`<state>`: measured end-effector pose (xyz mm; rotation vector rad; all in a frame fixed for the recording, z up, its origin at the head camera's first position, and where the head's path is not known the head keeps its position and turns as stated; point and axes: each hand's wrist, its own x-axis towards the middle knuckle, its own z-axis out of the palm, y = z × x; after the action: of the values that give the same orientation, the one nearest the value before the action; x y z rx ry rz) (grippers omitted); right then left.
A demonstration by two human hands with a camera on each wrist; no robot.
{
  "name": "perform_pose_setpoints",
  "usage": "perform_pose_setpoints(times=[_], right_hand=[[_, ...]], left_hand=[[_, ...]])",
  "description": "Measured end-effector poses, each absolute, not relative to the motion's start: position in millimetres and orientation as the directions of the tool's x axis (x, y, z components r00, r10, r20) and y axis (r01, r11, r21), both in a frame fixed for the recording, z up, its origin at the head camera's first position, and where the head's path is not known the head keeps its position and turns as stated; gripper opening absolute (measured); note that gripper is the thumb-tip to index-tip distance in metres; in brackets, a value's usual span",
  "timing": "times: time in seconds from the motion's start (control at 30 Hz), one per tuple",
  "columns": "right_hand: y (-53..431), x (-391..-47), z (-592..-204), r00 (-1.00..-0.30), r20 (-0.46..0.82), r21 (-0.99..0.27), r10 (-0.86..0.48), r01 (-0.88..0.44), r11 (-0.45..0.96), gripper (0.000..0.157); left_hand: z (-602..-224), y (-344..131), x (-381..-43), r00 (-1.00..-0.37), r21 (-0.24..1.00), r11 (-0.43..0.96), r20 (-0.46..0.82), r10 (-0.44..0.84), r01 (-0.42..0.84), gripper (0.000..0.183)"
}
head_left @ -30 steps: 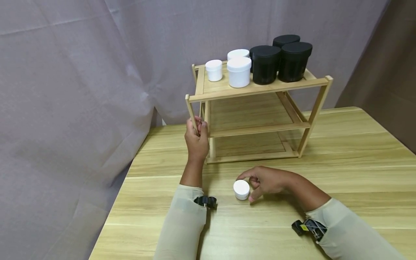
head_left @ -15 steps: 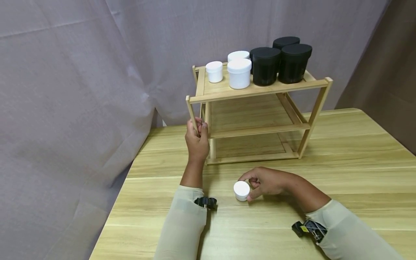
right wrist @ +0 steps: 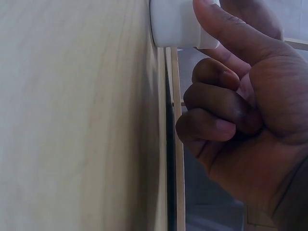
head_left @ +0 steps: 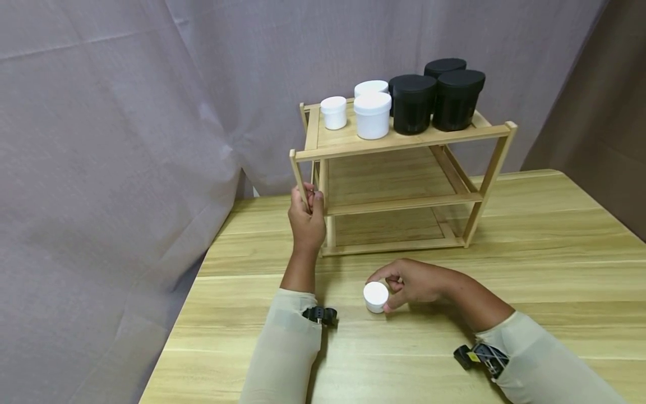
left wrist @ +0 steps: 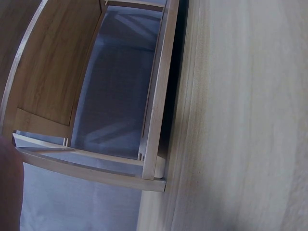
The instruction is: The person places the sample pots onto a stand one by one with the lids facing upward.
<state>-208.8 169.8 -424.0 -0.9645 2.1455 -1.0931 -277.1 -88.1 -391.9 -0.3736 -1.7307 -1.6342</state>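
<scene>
A small white lidded jar (head_left: 375, 297) stands upright on the table in front of the wooden rack. My right hand (head_left: 416, 282) pinches it between thumb and forefinger from the right. In the right wrist view the thumb lies along the lid of the jar (right wrist: 177, 23), while the other fingers curl into the palm. My left hand (head_left: 307, 221) grips the left front post of the rack (head_left: 388, 209) near its middle shelf. Only an edge of the left hand (left wrist: 9, 187) shows in the left wrist view, beside the rack's frame.
Along the rack's top shelf stand a smaller white jar (head_left: 333, 113), two larger white jars (head_left: 372, 116) and several black jars (head_left: 414, 105). The lower shelves (head_left: 388, 224) sit behind the front rails. Grey cloth (head_left: 126, 168) hangs behind and left of the table (head_left: 555, 269).
My right thumb has closed in against the small white jar, which has stayed in its place. The left hand keeps its grip on the rack post.
</scene>
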Motion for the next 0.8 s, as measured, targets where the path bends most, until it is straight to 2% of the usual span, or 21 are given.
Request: perform_pose_setpoints(times=[0.33, 0.53, 0.8], right_hand=[[168.9, -208.9, -423.2, -0.628, -0.075, -0.824, -0.774, -0.398, 0.402, 0.044], [167.0, -205.9, -417.2, -0.686, -0.048, -0.758, -0.726, -0.448, 0.474, 0.04], [164.3, -201.1, -408.3, -0.718, -0.022, -0.657, -0.695, -0.514, 0.552, 0.037]], left_hand=[[-391.6, -88.5, -276.0, -0.702, 0.745, 0.168, 0.665, -0.255, 0.645, 0.018], [-392.6, -88.3, -274.9, -0.702, 0.746, 0.167, 0.664, -0.256, 0.645, 0.019], [-391.8, -87.9, -275.5, -0.697, 0.74, 0.16, 0.67, -0.257, 0.653, 0.017]])
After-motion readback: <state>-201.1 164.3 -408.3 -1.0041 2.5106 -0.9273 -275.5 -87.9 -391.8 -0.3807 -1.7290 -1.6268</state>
